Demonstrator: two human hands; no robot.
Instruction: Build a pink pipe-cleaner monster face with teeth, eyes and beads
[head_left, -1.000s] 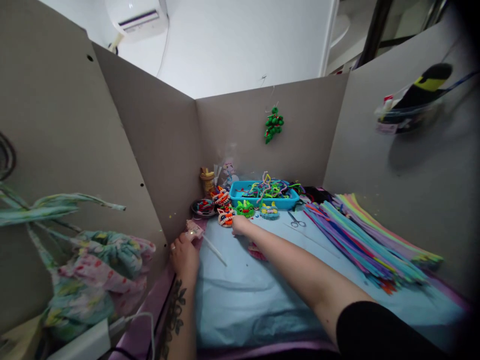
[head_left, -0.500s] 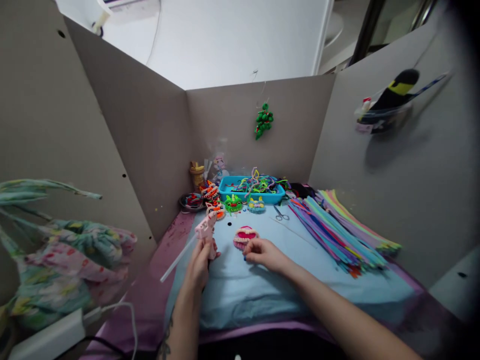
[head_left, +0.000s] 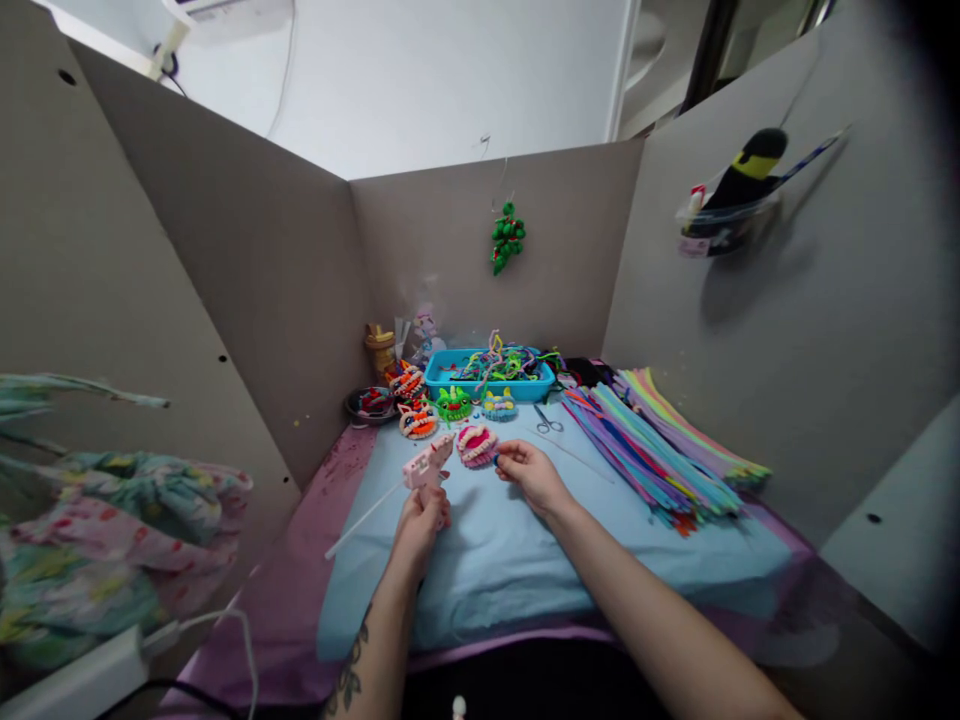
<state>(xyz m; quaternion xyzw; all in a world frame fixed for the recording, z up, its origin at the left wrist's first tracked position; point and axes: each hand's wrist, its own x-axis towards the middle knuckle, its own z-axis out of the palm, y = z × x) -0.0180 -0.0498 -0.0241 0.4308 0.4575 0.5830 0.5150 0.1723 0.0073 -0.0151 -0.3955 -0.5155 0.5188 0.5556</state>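
The left grip point(head_left: 422, 515) is holding a pink glue gun point(head_left: 424, 466) by its handle point(head_left: 446, 512); a white glue stick point(head_left: 364, 518) is projecting from the rear. The right grip point(head_left: 534, 474) is pinching a small dark blue part point(head_left: 496, 460). A pink fuzzy piece point(head_left: 478, 447) is lying on the blue-covered surface point(head_left: 540, 565) between glue gun and right grip.

This looks like a small craft workshop corner; gray boards point(head_left: 427, 235) stand on three sides of a blue cloth point(head_left: 517, 590); bunches of bright fuzzy sticks point(head_left: 652, 455) lie on the right; a blue tray point(head_left: 529, 389) with fuzzy bits point(head_left: 506, 363) sits in the middle; scissors point(head_left: 550, 422) and little fuzzy animal faces point(head_left: 454, 404) lie just below it; a pink glue gun point(head_left: 426, 465) shows left of the middle.
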